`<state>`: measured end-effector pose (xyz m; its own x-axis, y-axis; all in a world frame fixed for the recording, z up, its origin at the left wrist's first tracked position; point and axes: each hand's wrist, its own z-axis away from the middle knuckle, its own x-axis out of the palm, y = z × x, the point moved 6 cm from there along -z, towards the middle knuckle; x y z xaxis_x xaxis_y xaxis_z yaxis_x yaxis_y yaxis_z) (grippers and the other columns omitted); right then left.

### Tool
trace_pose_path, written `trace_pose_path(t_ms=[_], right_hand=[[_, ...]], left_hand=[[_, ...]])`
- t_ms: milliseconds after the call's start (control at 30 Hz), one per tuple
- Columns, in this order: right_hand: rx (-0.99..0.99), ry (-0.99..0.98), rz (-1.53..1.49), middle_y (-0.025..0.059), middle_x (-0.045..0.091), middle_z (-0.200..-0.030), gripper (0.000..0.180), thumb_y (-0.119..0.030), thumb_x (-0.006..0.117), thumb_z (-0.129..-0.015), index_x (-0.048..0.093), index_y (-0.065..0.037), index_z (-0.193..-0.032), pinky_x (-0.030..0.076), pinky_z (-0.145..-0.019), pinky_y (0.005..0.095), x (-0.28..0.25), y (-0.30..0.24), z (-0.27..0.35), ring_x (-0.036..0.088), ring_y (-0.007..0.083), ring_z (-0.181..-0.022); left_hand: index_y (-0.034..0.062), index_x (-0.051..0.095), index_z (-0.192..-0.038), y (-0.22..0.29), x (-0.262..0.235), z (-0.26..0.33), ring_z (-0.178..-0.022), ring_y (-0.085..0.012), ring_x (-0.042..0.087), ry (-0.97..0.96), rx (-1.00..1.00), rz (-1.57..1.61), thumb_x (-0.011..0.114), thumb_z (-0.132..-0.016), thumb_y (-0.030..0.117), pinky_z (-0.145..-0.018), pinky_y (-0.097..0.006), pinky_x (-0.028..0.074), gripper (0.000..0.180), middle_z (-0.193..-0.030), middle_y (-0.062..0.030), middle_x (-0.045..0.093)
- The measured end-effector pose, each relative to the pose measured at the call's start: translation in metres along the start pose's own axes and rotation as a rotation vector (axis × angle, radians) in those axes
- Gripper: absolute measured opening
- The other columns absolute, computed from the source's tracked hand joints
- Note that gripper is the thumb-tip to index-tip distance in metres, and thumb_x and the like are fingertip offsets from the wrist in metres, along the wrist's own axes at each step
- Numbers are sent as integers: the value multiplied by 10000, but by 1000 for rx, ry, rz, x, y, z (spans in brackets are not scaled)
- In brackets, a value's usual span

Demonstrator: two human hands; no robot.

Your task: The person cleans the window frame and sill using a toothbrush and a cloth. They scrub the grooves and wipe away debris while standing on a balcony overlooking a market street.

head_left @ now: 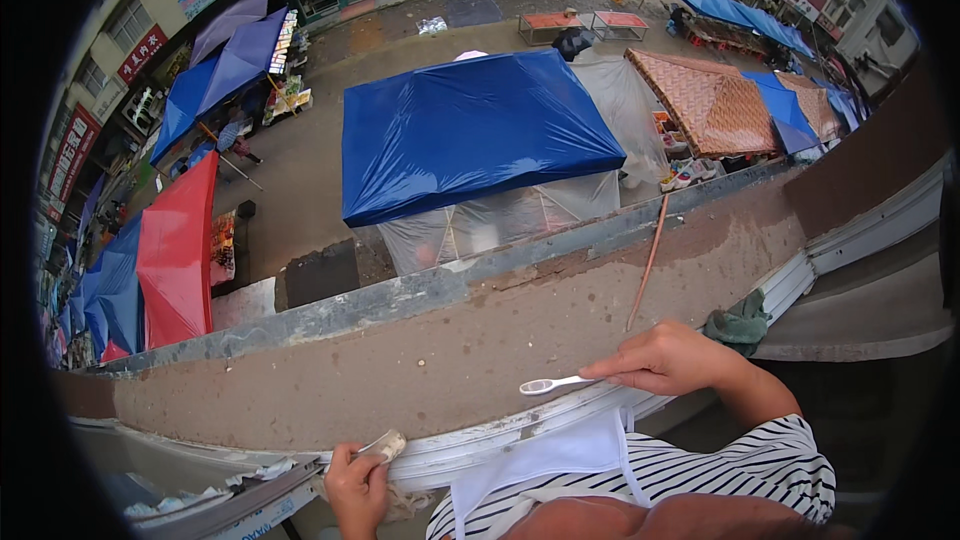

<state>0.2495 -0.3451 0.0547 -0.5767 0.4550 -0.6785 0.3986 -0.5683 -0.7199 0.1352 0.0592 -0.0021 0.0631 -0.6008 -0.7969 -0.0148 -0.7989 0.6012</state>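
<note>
The brush (545, 386) at lower centre was white. The small tool (388, 445) at lower left was off-white with tan areas. The striped shirt (745, 470) at lower right was white with dark stripes. The ledge (440, 370) was mottled brown. The cloth (738, 324), right of centre, was dark green. The central canopy (480, 130) was blue; the left canopy (178, 250), red; the upper-right canopy (695, 100), patterned orange-brown.
</note>
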Motion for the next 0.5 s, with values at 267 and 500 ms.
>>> trace_pose_path(t_ms=[267,500], right_hand=[[6,137,-19,18,559,-634,464,-123,732,-850,712,-256,-1294,460,-465,346,4,33,-23,591,211,-531],[11,202,145,2,460,-603,491,-122,746,-805,727,-280,-1269,436,-436,338,0,33,-18,542,182,-480]], left_hand=[[74,736,-863,-75,16,22,-729,-176,599,-187,-43,102,809,-644,-26,-597,-278,468,252,-895,-71,600],[40,715,-864,-47,13,16,-704,-162,574,-55,-2,103,748,-661,-63,-618,-272,451,230,-944,-109,594]])
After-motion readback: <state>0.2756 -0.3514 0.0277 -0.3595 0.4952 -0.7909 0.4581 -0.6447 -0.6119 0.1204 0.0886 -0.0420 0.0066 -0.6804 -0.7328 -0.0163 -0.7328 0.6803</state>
